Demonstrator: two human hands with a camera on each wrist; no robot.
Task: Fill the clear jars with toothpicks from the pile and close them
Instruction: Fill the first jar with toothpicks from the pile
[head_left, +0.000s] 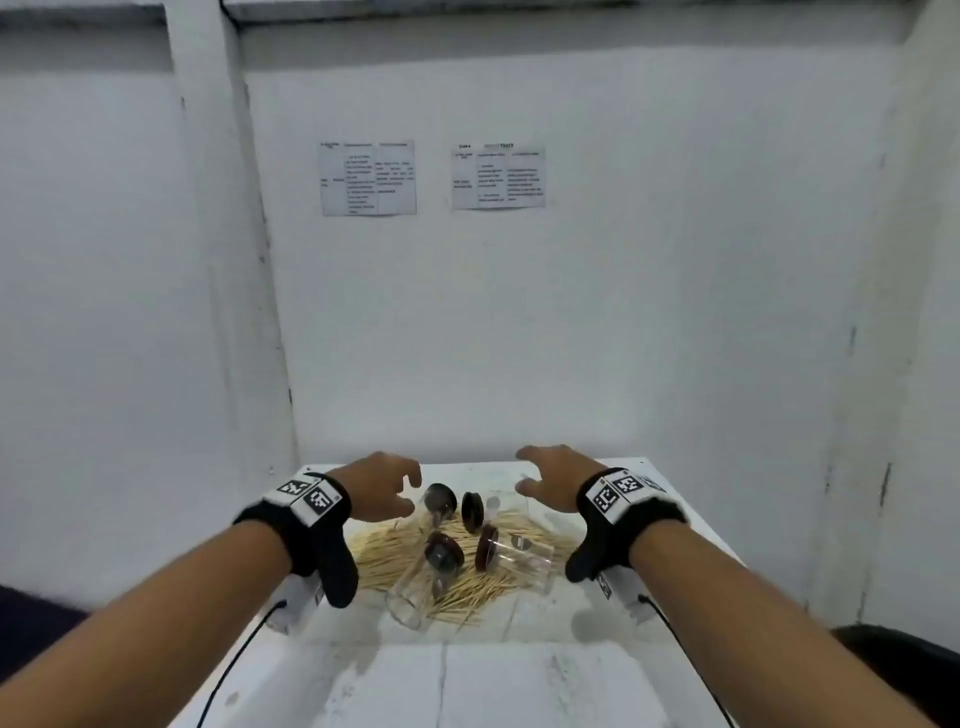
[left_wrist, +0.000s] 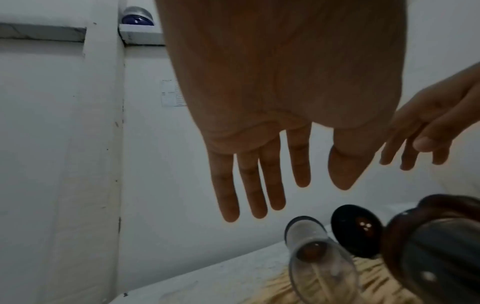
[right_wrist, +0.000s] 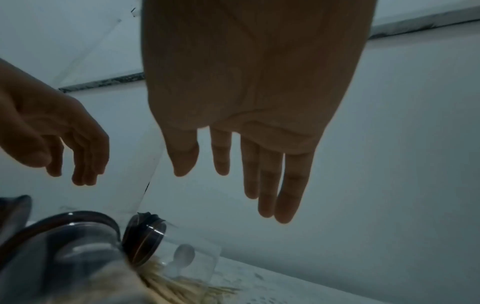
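Starting condition of the filling task, as judged from the present layout. A pile of toothpicks (head_left: 457, 566) lies spread across the middle of the white table (head_left: 519, 675). Four clear jars lie tipped on their sides on or against the pile, each with its dark lid apparently still on: a near-left jar (head_left: 415, 587), a near-right jar (head_left: 519, 556), a far-left jar (head_left: 439, 506) and a far-right jar (head_left: 498, 506). None appears to contain toothpicks, though the clear walls over the pile make this hard to confirm.

The left hand (head_left: 382, 486) hovers above the left side of the group, fingers loosely extended and holding nothing. The right hand (head_left: 550, 480) hovers above the right side, fingers likewise spread and empty. Neither hand touches a jar or the pile.

No step appears done. What remains: stand each jar upright, remove its lid, gather toothpicks from the pile into it, and close it again.
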